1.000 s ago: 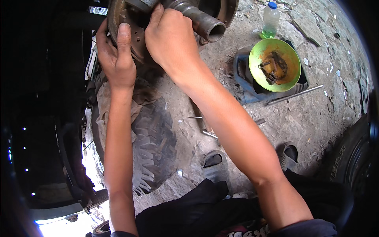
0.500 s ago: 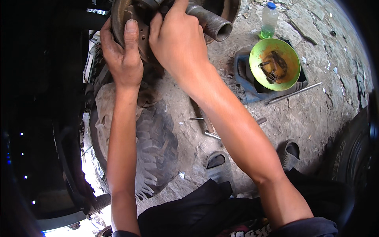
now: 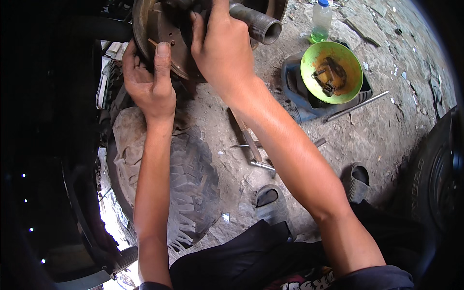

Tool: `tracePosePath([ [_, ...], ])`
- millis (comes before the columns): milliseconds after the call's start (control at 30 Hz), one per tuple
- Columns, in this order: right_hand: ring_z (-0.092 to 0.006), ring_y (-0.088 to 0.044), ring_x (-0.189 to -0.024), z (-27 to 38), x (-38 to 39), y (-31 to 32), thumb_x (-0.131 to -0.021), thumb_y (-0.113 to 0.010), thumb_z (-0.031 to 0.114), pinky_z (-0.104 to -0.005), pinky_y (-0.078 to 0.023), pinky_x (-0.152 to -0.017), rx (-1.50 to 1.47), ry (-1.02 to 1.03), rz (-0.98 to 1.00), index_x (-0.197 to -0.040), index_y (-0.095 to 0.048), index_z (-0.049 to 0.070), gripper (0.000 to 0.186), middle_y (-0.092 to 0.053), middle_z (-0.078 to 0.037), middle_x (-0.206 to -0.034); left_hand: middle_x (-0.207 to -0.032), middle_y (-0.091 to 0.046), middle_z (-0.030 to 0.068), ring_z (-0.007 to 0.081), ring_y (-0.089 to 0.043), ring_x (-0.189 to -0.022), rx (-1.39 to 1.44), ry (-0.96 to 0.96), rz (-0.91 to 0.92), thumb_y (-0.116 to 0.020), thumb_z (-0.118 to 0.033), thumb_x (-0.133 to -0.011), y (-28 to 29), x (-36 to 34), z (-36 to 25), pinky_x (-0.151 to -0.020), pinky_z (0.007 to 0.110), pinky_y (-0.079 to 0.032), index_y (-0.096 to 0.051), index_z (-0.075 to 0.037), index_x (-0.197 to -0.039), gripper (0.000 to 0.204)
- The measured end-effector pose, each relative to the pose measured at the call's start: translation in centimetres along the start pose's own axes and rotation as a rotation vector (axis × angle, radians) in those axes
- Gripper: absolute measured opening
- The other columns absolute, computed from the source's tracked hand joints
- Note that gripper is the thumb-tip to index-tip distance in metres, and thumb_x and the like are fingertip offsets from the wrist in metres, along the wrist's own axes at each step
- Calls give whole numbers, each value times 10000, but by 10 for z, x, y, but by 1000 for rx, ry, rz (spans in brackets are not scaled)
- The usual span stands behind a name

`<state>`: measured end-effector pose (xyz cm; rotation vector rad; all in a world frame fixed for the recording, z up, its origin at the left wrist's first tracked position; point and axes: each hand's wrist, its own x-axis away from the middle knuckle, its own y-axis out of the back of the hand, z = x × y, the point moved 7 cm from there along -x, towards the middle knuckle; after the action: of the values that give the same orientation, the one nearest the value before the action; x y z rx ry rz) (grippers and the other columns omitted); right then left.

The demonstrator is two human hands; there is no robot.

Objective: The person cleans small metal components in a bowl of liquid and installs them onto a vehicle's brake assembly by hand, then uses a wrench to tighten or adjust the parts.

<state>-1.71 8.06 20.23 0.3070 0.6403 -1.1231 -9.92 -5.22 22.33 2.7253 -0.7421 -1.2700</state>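
At the top, a rusty round metal plate (image 3: 169,58) carries a threaded metal tube (image 3: 256,21) sticking out rightward. My left hand (image 3: 150,82) is at the plate's left lower rim, thumb up in front, fingers curled beside the edge. A small thin orange-brown piece shows by the thumb, too small to name. My right hand (image 3: 222,53) is bent over the middle of the plate, just left of the tube, fingertips partly hidden among dark parts.
A green bowl (image 3: 331,72) with metal pieces sits on a blue container (image 3: 302,104). Around are a bottle (image 3: 320,19), steel rod (image 3: 357,105), hammer-like tool (image 3: 246,137), lying tyre (image 3: 188,174) with cloth (image 3: 128,145), two sandals (image 3: 270,208), upright tyre (image 3: 430,174) and dark vehicle body (image 3: 48,145).
My left hand has dropped slightly, its fingers looser along the rim. My right hand has shifted rightward since one second ago. The view has moved slightly.
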Motion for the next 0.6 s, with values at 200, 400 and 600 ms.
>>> tracePosePath([
  [200,-472,-613,-680,0,2,1,-905,-556,85,-517,-485,-577,-15,75,-116,-1063,-480,-66,231,-610,-298,-742,-1132,-574,158,182,-561,-1029,59,-7,-25,-678,-125,-880,0,-1,0,-921,281,-436,-440,128,-1247,506],
  [400,-465,-622,-721,-1,6,0,-899,-576,75,-496,-488,-599,-25,32,-151,-1021,-506,-43,183,-618,-299,-783,-1095,-597,157,180,-573,-1006,96,-2,-43,-689,-134,-871,2,0,2,-910,282,-441,-462,135,-1223,498],
  [600,-459,-628,-745,-2,8,0,-905,-572,62,-483,-494,-623,-82,45,-156,-1106,-501,-41,237,-626,-295,-814,-1089,-598,159,181,-574,-1002,79,-27,-46,-692,-144,-869,2,1,0,-907,281,-442,-467,131,-1222,501],
])
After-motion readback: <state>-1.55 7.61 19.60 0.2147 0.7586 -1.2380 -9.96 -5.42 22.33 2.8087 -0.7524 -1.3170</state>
